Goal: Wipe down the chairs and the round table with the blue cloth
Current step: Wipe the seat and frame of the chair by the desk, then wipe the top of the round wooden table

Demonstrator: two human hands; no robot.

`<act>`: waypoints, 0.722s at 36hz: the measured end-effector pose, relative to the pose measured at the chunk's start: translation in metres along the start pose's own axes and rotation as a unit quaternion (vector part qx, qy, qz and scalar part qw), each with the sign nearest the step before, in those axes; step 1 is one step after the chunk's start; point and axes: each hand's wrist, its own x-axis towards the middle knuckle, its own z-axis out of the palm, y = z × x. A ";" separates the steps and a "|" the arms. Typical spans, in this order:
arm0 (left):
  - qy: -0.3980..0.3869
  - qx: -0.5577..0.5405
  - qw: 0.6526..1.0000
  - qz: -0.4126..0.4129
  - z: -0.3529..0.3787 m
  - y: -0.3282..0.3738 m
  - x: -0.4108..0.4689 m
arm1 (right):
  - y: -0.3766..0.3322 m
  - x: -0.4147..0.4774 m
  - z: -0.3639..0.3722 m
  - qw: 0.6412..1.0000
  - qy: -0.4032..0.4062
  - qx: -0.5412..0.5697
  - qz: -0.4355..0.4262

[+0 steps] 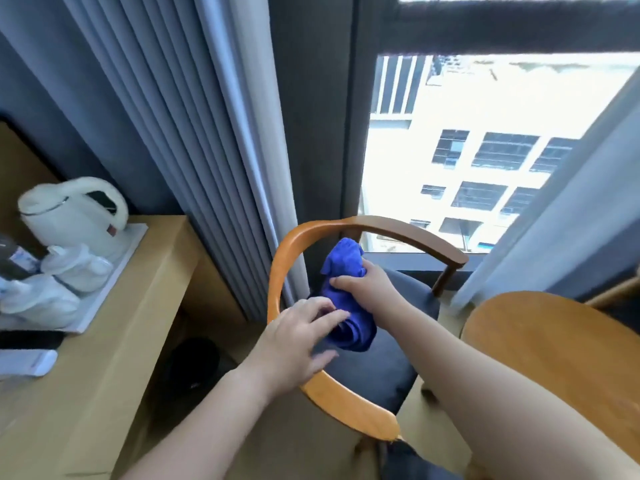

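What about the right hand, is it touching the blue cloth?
Touching. The head view shows the right hand gripping the blue cloth, fingers curled round it.

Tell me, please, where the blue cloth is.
Mid-frame in the head view: blue cloth gripped by the right hand over the chair seat, left hand at its lower end.

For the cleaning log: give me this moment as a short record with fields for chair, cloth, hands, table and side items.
chair: curved wooden rail, dark seat
blue cloth: bunched, over the seat
right hand: grips the cloth's middle
left hand: fingers straight, touching the cloth's lower end
round table: wooden, right of the chair
side desk: white kettle on a tray
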 end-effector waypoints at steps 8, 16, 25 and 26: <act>0.070 0.019 0.987 0.143 0.005 0.057 0.023 | -0.020 -0.065 -0.046 0.997 0.066 0.041 -0.015; 0.055 0.001 0.966 0.253 0.020 0.113 0.061 | -0.007 -0.116 -0.110 0.993 0.056 0.104 0.000; -0.003 -0.038 0.955 0.295 0.072 0.221 0.098 | 0.064 -0.176 -0.222 0.953 0.123 0.244 0.128; -0.012 -0.029 0.956 0.293 0.081 0.236 0.101 | 0.070 -0.189 -0.236 0.953 0.128 0.244 0.126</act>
